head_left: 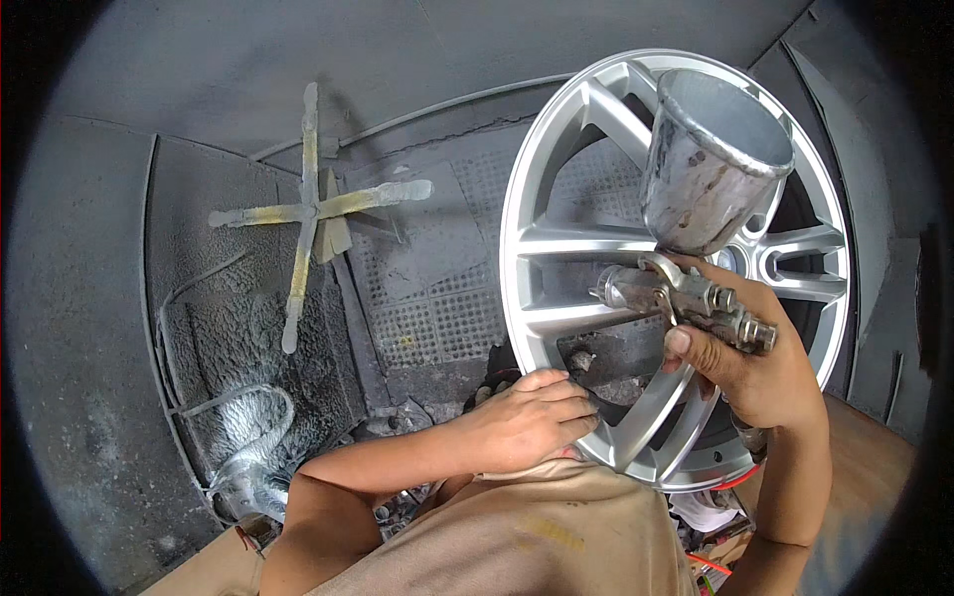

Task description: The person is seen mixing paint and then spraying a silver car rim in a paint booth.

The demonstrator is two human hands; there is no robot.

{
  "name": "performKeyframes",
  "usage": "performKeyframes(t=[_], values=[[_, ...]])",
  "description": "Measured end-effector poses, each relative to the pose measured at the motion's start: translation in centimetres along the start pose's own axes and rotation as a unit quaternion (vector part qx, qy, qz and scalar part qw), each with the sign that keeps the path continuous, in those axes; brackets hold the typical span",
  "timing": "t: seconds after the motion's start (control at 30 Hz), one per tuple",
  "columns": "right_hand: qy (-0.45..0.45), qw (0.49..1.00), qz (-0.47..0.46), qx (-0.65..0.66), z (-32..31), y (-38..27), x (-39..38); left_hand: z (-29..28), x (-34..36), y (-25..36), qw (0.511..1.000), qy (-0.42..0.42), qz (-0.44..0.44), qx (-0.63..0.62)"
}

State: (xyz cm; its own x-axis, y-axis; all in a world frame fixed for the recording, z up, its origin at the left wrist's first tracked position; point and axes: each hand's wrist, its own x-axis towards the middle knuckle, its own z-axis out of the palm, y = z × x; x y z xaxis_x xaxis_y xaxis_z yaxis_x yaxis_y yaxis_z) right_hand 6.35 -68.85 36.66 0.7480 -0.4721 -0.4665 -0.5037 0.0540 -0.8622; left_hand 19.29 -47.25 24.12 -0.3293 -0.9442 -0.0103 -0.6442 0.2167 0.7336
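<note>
- Silver wheel (586, 241), upright in the right half of the view, face toward the camera, just beyond the beige shirt (467, 546).
- Bright and smooth on rim and spokes; spokes in pairs around the hub, with wide gaps between.
- Metal spray gun (696, 295) in front of the wheel, nozzle pointing left, dull and stained; topped by a tilted cup (696, 189), open at the mouth, smeared grey and brown outside.
- Right grip (765, 363) closed around the gun's handle, thumb on the near side.
- Left grip (522, 422) at the wheel's lower left rim, fingers bent over the edge; cannot tell whether clamped or only resting.
- Well apart to the left, a four-armed cross (310, 212), grey at the tips, with yellow bands along the arms.
- Past the wheel, and partly visible between spokes, a perforated grey panel (432, 333).
- Grey walls (238, 60) around; at left a dark, wrinkled sheet (268, 328) with a pale, shiny patch, and a thin curved hose (253, 390).
- Brown board (865, 477) at lower right.
- Hidden: some spokes and part of the hub, behind cup and gun; most of the handle, inside the hand; whatever bears the wheel.
- Cannot make out the cup's contents, nor the clutter under the wheel beyond a red strip (737, 480).
- Shirt cut off by the lower edge; corners black.
</note>
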Motion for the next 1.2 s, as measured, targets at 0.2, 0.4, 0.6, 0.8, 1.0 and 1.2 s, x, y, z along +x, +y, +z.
performKeyframes(t=[0.2,0.4,0.6,0.8,1.0,1.2], values=[[-0.017,1.0,0.007,0.011,-0.2,-0.2,-0.4,0.0,0.1,0.0,1.0,-0.001,0.002,0.002],[-0.058,0.998,0.035,0.004,-0.8,-1.1,-1.0,-0.5,0.2,0.3,1.0,-0.01,-0.003,-0.004],[-0.026,0.998,0.054,0.012,-0.3,-1.0,-1.0,-0.4,0.1,0.3,1.0,-0.014,0.0,0.004],[-0.002,1.0,0.023,-0.012,-0.1,-0.6,-0.6,-0.2,0.0,0.3,1.0,-0.021,-0.005,0.003],[-0.01,0.997,0.061,-0.036,-0.2,-1.5,-0.9,-0.2,0.0,0.3,1.0,-0.019,-0.004,0.001],[-0.07,0.997,0.028,-0.035,-0.3,-1.4,-2.1,0.0,-0.1,0.3,1.0,-0.02,-0.003,-0.002]])
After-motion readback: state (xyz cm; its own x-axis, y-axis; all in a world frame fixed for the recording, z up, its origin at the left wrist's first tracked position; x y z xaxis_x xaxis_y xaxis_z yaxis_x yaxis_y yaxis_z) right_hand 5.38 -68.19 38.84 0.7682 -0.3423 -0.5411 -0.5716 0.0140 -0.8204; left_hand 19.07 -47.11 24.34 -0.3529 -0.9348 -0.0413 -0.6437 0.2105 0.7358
